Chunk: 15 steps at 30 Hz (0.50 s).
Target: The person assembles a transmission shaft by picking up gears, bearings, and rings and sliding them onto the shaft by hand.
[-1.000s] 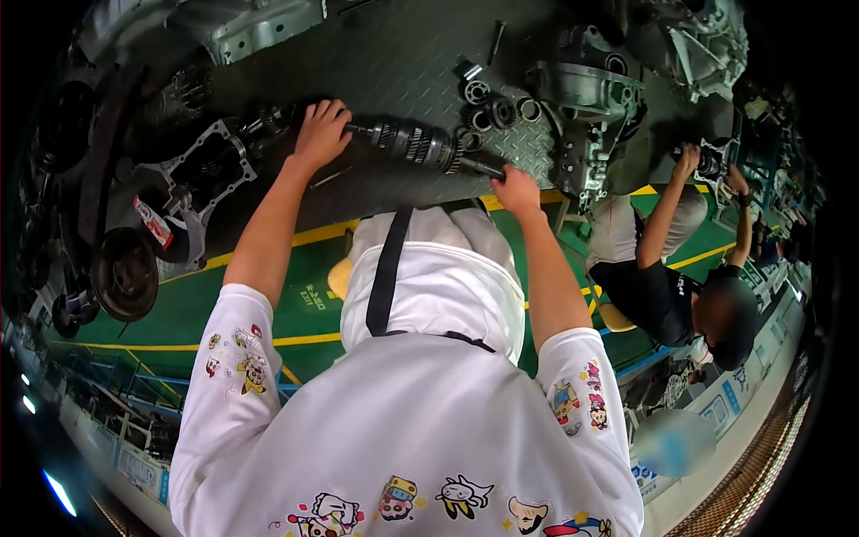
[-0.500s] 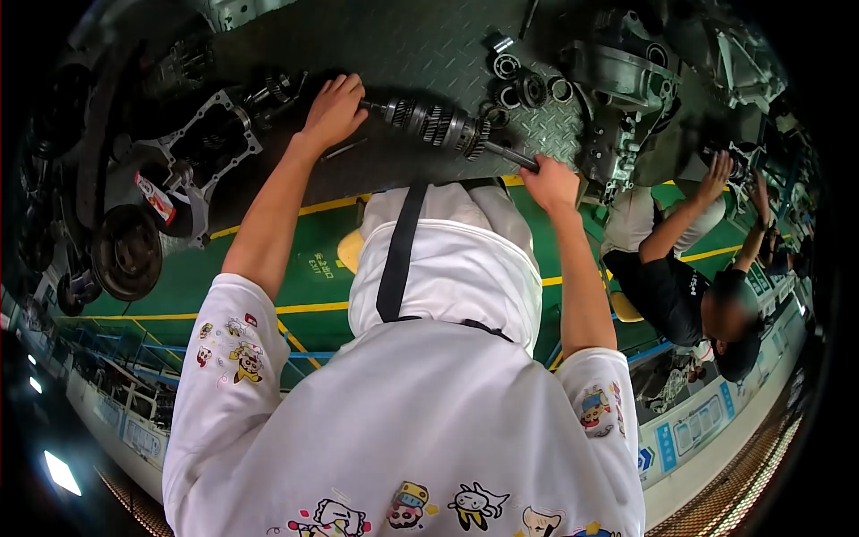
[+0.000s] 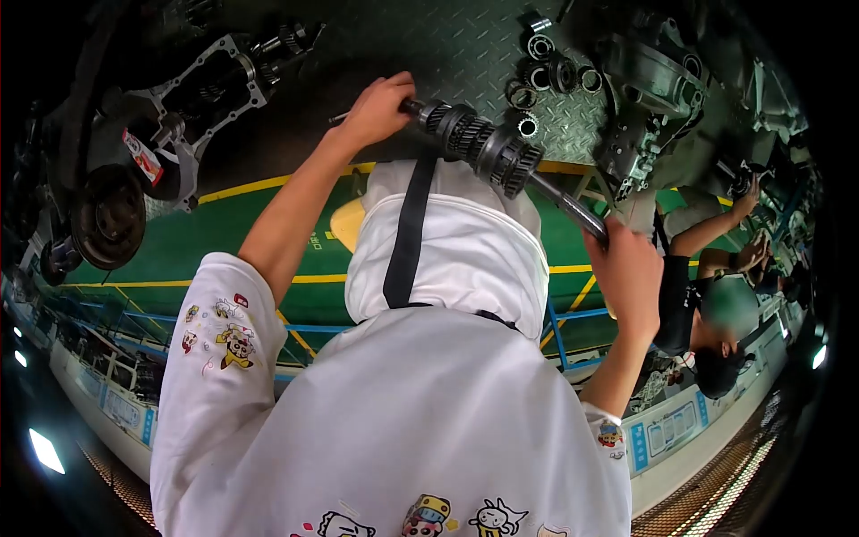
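Observation:
A transmission gear shaft (image 3: 483, 148) stretches between my two hands, slanting down to the right, with several dark toothed gears along its middle. My left hand (image 3: 383, 109) is closed around its thin far end. Wrapped round the bare, splined near end is my right hand (image 3: 626, 273). The shaft hangs in front of the bench edge, over my lap. Just beyond it on the steel bench (image 3: 474, 54) lie loose bearings and rings, among them a small toothed ring (image 3: 527, 125) and a dark bearing (image 3: 562, 73).
On the left are an open gear housing (image 3: 228, 98), a red-and-white packet (image 3: 143, 159) and a round dark drum (image 3: 108, 217). Metal casings (image 3: 658, 76) stand at the right of the bench. Farther right, a person in black (image 3: 684, 313) handles parts.
The shaft has risen and come towards me, its right end swinging nearer and to the right with my right hand. A small toothed ring on the bench has come into view.

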### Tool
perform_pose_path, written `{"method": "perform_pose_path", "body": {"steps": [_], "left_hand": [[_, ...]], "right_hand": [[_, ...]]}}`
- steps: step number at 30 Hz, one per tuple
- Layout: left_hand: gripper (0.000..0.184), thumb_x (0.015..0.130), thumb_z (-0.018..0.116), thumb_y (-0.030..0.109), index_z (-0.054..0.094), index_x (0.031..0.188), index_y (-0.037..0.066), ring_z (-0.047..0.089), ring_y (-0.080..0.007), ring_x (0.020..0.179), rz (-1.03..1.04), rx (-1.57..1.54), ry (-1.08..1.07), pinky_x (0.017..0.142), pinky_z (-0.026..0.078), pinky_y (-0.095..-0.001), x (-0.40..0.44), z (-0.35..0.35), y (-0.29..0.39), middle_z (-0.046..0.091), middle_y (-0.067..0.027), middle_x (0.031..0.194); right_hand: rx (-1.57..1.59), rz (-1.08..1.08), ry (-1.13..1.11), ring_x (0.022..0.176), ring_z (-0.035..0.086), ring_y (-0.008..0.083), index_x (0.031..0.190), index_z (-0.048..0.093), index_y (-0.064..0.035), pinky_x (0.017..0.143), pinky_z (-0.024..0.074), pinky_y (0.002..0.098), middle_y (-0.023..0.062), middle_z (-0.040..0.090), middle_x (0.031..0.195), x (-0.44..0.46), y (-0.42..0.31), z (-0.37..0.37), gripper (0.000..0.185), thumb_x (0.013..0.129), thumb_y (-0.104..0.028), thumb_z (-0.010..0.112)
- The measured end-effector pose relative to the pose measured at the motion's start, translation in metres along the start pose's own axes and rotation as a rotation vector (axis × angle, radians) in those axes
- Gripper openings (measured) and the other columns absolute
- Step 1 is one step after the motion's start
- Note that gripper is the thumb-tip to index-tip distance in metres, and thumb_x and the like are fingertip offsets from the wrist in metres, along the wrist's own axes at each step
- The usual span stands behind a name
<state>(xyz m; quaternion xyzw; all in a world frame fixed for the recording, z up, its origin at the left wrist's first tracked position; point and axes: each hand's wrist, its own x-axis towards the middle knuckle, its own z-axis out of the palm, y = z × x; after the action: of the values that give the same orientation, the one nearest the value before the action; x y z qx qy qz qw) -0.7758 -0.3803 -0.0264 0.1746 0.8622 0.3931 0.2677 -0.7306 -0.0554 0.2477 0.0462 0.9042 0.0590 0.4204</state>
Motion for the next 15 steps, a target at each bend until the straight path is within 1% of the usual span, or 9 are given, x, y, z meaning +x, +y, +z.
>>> {"method": "perform_pose_path", "body": {"steps": [1, 4, 5, 8, 9, 12, 13, 15], "left_hand": [[0.019, 0.067, 0.065, -0.001, 0.059, 0.086, 0.000, 0.058, -0.0393, 0.090, 0.039, -0.025, 0.015, 0.077, 0.048, -0.0454, 0.001, 0.007, 0.004, 0.057, -0.0131, 0.096], [0.019, 0.066, 0.063, -0.003, 0.058, 0.084, 0.000, 0.058, -0.0389, 0.089, 0.105, -0.149, 0.001, 0.074, 0.047, -0.0445, 0.008, 0.028, 0.017, 0.057, -0.0132, 0.092], [0.017, 0.067, 0.064, -0.002, 0.056, 0.082, 0.000, 0.058, -0.0387, 0.086, 0.148, -0.220, 0.045, 0.071, 0.046, -0.0433, 0.010, 0.036, 0.020, 0.056, -0.0133, 0.089], [0.017, 0.067, 0.066, -0.001, 0.055, 0.081, -0.001, 0.057, -0.0383, 0.084, 0.217, -0.314, 0.070, 0.070, 0.046, -0.0426, 0.016, 0.062, 0.028, 0.055, -0.0135, 0.088], [0.018, 0.068, 0.068, 0.000, 0.054, 0.079, -0.001, 0.057, -0.0362, 0.082, 0.238, -0.348, 0.053, 0.069, 0.046, -0.0406, 0.019, 0.067, 0.030, 0.054, -0.0129, 0.086], [0.020, 0.068, 0.070, 0.001, 0.053, 0.077, 0.000, 0.057, -0.0336, 0.079, 0.228, -0.474, 0.020, 0.068, 0.046, -0.0382, 0.024, 0.088, 0.038, 0.053, -0.0123, 0.085], [0.021, 0.069, 0.072, 0.002, 0.052, 0.077, 0.000, 0.056, -0.0311, 0.076, 0.237, -0.468, 0.030, 0.067, 0.045, -0.0361, 0.026, 0.094, 0.041, 0.052, -0.0112, 0.083], [0.021, 0.070, 0.072, 0.001, 0.052, 0.077, 0.000, 0.056, -0.0303, 0.075, 0.240, -0.525, 0.026, 0.067, 0.045, -0.0356, 0.027, 0.098, 0.044, 0.051, -0.0106, 0.083]], "right_hand": [[-0.020, 0.003, 0.001, 0.069, 0.067, 0.0398, 0.088, 0.061, -0.0075, 0.061, 0.0514, 0.0507, 0.0161, 0.067, 0.069, -0.011, -0.002, -0.009, 0.029, 0.094, -0.036, 0.063], [-0.096, 0.060, -0.014, 0.068, 0.067, 0.0397, 0.087, 0.060, -0.0071, 0.059, 0.0512, 0.0497, 0.0157, 0.066, 0.068, -0.036, -0.007, -0.028, 0.029, 0.095, -0.035, 0.063], [-0.110, 0.088, -0.029, 0.068, 0.067, 0.0389, 0.085, 0.059, -0.0070, 0.058, 0.0506, 0.0497, 0.0148, 0.066, 0.068, -0.042, -0.009, -0.034, 0.029, 0.094, -0.034, 0.063], [-0.133, 0.154, -0.053, 0.068, 0.067, 0.0381, 0.083, 0.056, -0.0070, 0.058, 0.0502, 0.0500, 0.0137, 0.066, 0.067, -0.060, -0.015, -0.046, 0.029, 0.094, -0.033, 0.063], [-0.191, 0.166, -0.056, 0.068, 0.067, 0.0369, 0.083, 0.055, -0.0072, 0.058, 0.0502, 0.0492, 0.0119, 0.066, 0.070, -0.064, -0.020, -0.051, 0.030, 0.094, -0.034, 0.065], [-0.242, 0.176, -0.050, 0.067, 0.067, 0.0358, 0.084, 0.055, -0.0080, 0.057, 0.0505, 0.0473, 0.0106, 0.067, 0.073, -0.075, -0.029, -0.059, 0.030, 0.093, -0.034, 0.066], [-0.250, 0.159, -0.034, 0.067, 0.067, 0.0343, 0.085, 0.055, -0.0084, 0.056, 0.0504, 0.0454, 0.0095, 0.068, 0.075, -0.078, -0.031, -0.062, 0.029, 0.092, -0.034, 0.067], [-0.246, 0.177, -0.040, 0.066, 0.067, 0.0338, 0.087, 0.055, -0.0082, 0.056, 0.0502, 0.0449, 0.0093, 0.067, 0.075, -0.082, -0.039, -0.065, 0.028, 0.093, -0.033, 0.066]]}}
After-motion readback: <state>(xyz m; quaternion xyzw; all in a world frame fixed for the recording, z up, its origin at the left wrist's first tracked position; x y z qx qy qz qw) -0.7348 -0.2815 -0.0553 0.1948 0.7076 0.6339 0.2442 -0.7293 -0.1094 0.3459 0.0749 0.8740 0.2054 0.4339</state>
